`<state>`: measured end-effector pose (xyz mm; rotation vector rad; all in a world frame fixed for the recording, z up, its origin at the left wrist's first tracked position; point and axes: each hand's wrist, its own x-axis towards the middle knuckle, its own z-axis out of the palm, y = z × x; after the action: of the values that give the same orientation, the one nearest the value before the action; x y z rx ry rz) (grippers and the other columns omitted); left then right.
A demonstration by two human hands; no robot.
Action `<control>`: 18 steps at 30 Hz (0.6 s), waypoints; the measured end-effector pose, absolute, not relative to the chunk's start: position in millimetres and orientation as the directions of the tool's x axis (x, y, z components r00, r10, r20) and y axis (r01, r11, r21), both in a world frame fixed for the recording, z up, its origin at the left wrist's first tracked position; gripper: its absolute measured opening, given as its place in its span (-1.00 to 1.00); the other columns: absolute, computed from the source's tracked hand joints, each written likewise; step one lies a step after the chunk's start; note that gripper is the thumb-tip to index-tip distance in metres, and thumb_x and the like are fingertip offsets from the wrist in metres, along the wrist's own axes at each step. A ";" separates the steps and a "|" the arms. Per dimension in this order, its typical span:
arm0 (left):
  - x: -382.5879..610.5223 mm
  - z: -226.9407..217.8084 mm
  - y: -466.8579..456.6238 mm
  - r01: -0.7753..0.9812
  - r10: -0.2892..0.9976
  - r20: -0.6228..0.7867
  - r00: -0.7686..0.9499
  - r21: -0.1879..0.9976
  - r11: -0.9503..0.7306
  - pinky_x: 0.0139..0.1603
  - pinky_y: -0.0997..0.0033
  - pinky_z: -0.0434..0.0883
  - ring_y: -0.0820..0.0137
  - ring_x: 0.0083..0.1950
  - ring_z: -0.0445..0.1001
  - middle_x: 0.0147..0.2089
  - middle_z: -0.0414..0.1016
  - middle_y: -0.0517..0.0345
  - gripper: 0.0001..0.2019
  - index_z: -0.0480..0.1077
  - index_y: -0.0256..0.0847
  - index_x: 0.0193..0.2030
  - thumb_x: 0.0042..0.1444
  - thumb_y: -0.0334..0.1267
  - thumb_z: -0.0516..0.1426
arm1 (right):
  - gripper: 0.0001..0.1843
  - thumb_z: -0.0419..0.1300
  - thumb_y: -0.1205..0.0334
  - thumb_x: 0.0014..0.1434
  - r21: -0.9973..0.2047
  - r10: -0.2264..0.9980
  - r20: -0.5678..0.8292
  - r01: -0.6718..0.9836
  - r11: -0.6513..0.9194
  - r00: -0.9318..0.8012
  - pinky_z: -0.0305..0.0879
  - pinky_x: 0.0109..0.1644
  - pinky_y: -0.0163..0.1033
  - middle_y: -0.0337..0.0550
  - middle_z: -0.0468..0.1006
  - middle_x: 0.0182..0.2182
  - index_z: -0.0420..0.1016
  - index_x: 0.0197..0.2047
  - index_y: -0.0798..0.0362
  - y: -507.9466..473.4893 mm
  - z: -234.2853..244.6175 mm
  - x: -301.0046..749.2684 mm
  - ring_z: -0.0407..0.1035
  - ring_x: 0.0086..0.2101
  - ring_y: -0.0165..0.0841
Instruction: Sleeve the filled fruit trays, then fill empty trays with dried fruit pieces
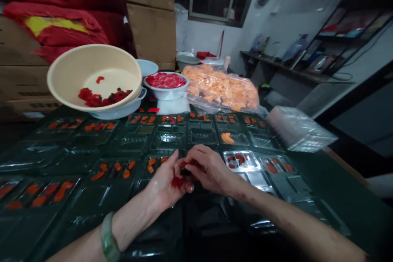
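Observation:
My left hand (168, 182) is turned palm up with its fingers curled around small red pieces (177, 181), some with dark parts. Above that palm my right hand (210, 168) has its thumb and fingers pinched together on one of the small red pieces, mostly hidden by the fingers. Both hands are over rows of clear plastic trays (104, 192). Several tray compartments hold orange and red pieces (126, 173). To the right of my hands, a shiny tray (241, 160) has dark red pieces in it. One pale orange piece (227, 138) lies in a tray farther back.
A large cream basin (57, 77) with red and black pieces stands at back left. Beside it are a white bowl (166, 93) of red pieces and a plastic bag (221, 88) of orange pieces. Stacked clear trays (299, 129) sit at right. Cardboard boxes (150, 28) rise behind.

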<state>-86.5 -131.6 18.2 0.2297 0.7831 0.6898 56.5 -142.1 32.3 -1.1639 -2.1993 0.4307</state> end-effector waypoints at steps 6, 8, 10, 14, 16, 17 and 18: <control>-82.7 15.6 -124.0 -0.344 0.662 -0.538 0.522 0.578 0.740 -0.62 0.61 0.27 0.43 -0.46 0.47 -0.33 0.46 -0.01 -0.85 0.42 -0.40 -0.22 0.07 -0.51 0.07 | -0.88 0.17 0.26 0.05 -0.602 0.916 0.334 0.798 0.028 0.221 0.19 -0.39 -0.36 -0.25 0.44 -0.54 0.38 -0.50 0.07 -62.0 12.1 150.5 0.31 -0.49 -0.42; -82.1 13.7 -121.4 -0.314 0.667 -0.524 0.530 0.610 0.728 -0.69 0.68 0.17 0.53 -0.55 0.40 -0.37 0.45 0.04 -0.88 0.42 -0.38 -0.24 0.04 -0.50 0.12 | -0.89 0.15 0.28 0.03 -0.580 0.887 0.331 0.811 -0.079 0.323 0.19 -0.37 -0.32 -0.22 0.44 -0.55 0.38 -0.51 0.06 -25.7 1.3 186.0 0.33 -0.46 -0.36; -79.4 13.0 -117.1 -0.301 0.678 -0.516 0.523 0.632 0.714 -0.77 0.70 0.02 0.60 -0.66 0.29 -0.43 0.43 0.08 -0.94 0.40 -0.36 -0.31 0.06 -0.41 0.16 | -0.89 0.14 0.29 0.01 -0.559 0.863 0.324 0.814 -0.157 0.389 0.19 -0.34 -0.28 -0.18 0.45 -0.56 0.39 -0.53 0.05 3.9 -8.0 209.8 0.35 -0.43 -0.31; -67.1 15.7 -101.8 -0.328 0.695 -0.524 0.493 0.628 0.706 -0.80 0.67 -0.05 0.62 -0.71 0.19 -0.53 0.34 0.17 -0.83 0.33 -0.32 -0.43 0.09 -0.27 0.15 | -0.87 0.12 0.31 0.02 -0.543 0.862 0.324 0.822 -0.169 0.391 0.21 -0.24 -0.21 -0.09 0.49 -0.50 0.44 -0.52 0.06 25.5 -12.3 209.1 0.37 -0.33 -0.23; -59.5 16.6 -92.0 -0.384 0.697 -0.553 0.457 0.584 0.715 -0.76 0.65 0.07 0.55 -0.64 0.30 -0.52 0.35 0.15 -0.82 0.33 -0.32 -0.41 0.13 -0.25 0.11 | -0.83 0.07 0.27 0.10 -0.554 0.879 0.342 0.827 -0.097 0.332 0.22 -0.22 -0.22 -0.09 0.50 -0.44 0.48 -0.42 0.08 11.8 -5.3 189.8 0.37 -0.31 -0.26; -55.7 16.6 -87.5 -0.416 0.695 -0.569 0.441 0.556 0.719 -0.72 0.63 0.16 0.50 -0.59 0.37 -0.50 0.37 0.12 -0.83 0.33 -0.33 -0.39 0.16 -0.26 0.08 | -0.79 0.04 0.24 0.14 -0.566 0.892 0.353 0.823 -0.036 0.282 0.23 -0.23 -0.25 -0.11 0.50 -0.42 0.49 -0.35 0.09 -1.1 0.2 178.4 0.37 -0.33 -0.30; -52.0 16.4 -83.7 -0.444 0.691 -0.586 0.424 0.530 0.722 -0.68 0.60 0.23 0.45 -0.54 0.43 -0.47 0.39 0.09 -0.83 0.33 -0.33 -0.38 0.18 -0.28 0.05 | -0.76 0.02 0.21 0.17 -0.579 0.904 0.369 0.814 0.040 0.218 0.24 -0.26 -0.28 -0.14 0.50 -0.42 0.49 -0.30 0.09 -17.1 6.4 167.0 0.37 -0.37 -0.34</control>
<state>-52.0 -83.7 16.4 0.3161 0.8780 0.7251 167.0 -17.1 6.4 -1.7752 -1.6013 0.1582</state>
